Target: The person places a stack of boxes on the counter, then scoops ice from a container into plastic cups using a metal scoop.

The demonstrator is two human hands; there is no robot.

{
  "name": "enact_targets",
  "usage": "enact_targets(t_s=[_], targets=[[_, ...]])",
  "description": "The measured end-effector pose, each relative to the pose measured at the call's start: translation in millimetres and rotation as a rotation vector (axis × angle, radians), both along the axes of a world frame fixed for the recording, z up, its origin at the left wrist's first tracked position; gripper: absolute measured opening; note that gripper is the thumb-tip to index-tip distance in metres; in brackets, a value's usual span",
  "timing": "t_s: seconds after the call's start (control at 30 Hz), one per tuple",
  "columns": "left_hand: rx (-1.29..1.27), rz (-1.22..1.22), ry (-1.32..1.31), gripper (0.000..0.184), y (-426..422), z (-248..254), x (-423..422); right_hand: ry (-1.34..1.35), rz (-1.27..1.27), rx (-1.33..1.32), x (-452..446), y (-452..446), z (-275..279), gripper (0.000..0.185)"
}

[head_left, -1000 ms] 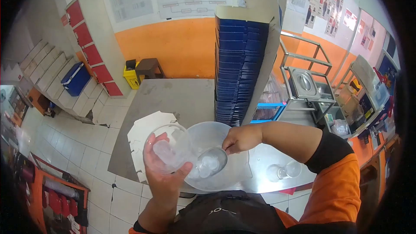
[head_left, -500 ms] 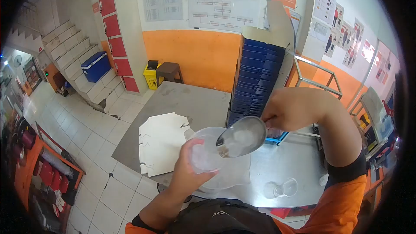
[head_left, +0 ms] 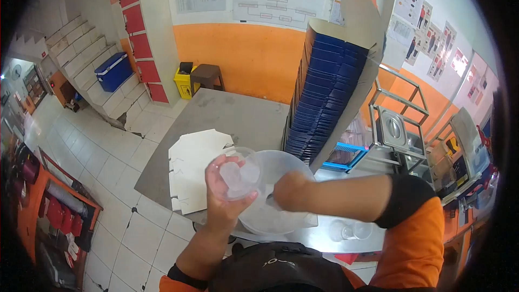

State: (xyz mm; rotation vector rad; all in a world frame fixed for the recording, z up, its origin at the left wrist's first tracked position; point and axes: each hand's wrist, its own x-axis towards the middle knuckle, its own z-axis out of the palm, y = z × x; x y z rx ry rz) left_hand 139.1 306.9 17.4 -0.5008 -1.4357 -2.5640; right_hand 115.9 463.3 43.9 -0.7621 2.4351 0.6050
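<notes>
My left hand [head_left: 220, 205] is wrapped round a clear plastic cup [head_left: 254, 162], tilted so its mouth faces me, with several pieces of ice [head_left: 238, 177] inside. Below and to the right stands a large translucent plastic tub [head_left: 289, 161]. Over the tub's opening, my right hand [head_left: 292, 190] is closed round the handle of a metal scoop [head_left: 270, 199]. Most of the scoop is hidden by the hand and the tub. A white unfolded cardboard piece [head_left: 189, 167] lies on the table behind the cup.
A tall stack of dark blue boxes [head_left: 330, 86] rises behind the tub on the grey metal table [head_left: 243, 111]. Near the right front are clear cups [head_left: 359, 231]. A steel rack [head_left: 400, 124] stands at right, red lockers [head_left: 141, 46] at the back left.
The right hand has come down with the scoop from above the cup into the tub's opening. The left hand has moved the cup up and left, and ice now shows in it.
</notes>
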Motion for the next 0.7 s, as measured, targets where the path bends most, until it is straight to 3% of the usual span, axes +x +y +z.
enact_targets(t_s=[0.03, 0.1, 0.17, 0.33, 0.43, 0.6, 0.7], targets=[[-0.064, 0.041, 0.034, 0.085, 2, -4, -1, -0.019, -0.002, -0.003, -5, 0, -33, 0.024], [-0.199, 0.113, 0.102, 0.086, 2, -15, -5, -0.088, 0.074, -0.117, -24, -5, -39, 0.022], [-0.175, 0.082, 0.056, 0.086, 2, -17, -6, -0.192, 0.149, -0.215, -50, 6, -79, 0.02], [-0.231, 0.046, 0.033, 0.091, -2, -18, -6, -0.35, 0.293, -0.332, -52, 24, -112, 0.023], [-0.309, 0.048, 0.094, 0.091, -5, -19, -7, -0.419, 0.309, -0.369, -57, 24, -91, 0.023], [-0.325, 0.045, 0.1, 0.091, -6, -17, -8, -0.514, 0.259, -0.368, -64, 38, -4, 0.017], [-0.261, 0.015, 0.024, 0.091, -4, -12, -7, -0.547, 0.129, -0.536, -58, 60, 13, 0.017]])
